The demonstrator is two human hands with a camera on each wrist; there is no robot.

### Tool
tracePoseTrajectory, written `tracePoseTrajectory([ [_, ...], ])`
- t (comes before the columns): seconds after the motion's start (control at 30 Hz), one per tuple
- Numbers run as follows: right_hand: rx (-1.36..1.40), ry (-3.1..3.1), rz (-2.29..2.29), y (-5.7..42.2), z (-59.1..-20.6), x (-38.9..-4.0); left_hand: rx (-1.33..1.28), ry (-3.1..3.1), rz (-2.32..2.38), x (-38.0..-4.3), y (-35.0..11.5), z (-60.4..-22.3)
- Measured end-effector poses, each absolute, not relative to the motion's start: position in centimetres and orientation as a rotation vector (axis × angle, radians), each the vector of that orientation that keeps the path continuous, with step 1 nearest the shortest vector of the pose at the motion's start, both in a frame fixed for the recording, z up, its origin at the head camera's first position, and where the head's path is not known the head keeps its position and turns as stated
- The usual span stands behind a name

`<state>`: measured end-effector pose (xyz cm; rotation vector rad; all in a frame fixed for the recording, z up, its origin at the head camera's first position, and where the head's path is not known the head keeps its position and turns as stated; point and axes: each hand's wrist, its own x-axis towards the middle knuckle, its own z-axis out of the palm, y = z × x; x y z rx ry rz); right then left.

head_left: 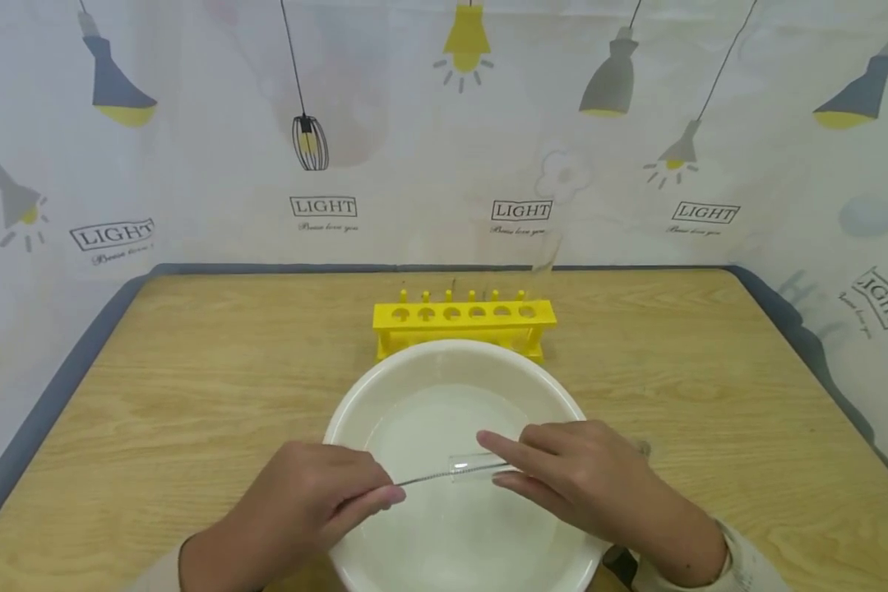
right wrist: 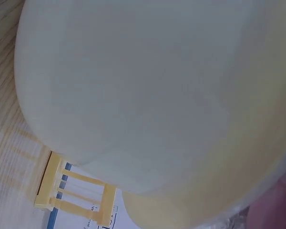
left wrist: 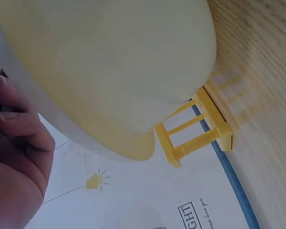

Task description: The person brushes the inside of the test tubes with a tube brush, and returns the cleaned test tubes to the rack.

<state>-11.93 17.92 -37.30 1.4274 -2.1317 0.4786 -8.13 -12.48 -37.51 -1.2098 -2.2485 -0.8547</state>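
Note:
My left hand (head_left: 307, 497) pinches a thin twisted-wire stem (head_left: 423, 478), probably a test tube brush, between thumb and fingers. The wire runs into the mouth of a clear glass test tube (head_left: 460, 467). Around the tube's other end curl the thumb and fingers of my right hand (head_left: 588, 477), with the index finger stretched along it. Both hands are above a white basin (head_left: 451, 345) that holds clear water. From the left wrist, the fingers (left wrist: 21, 124) show bent beside the basin's rim. Only a blurred bit of the right hand (right wrist: 274, 202) shows in the right wrist view.
A yellow test tube rack (head_left: 464, 314) stands just behind the basin, with a row of holes and pegs. A dark object (head_left: 622, 563) lies by the right wrist. Printed sheeting (head_left: 414, 164) walls the wooden table (head_left: 215, 362) at the back and sides.

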Motion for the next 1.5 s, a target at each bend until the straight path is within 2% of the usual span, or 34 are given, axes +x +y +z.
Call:
tracePoseTrajectory([
  [0.67,1.54,-2.304,0.654,18.7,-37.1,-11.9,-1.268,-2.067,-0.439,-8.5,-13.3,-36.2],
  [1.5,1.566,-2.3,0.695,18.8,-37.0,-12.1,-1.269,-2.089,-0.58,-9.1,-14.6,-35.7],
])
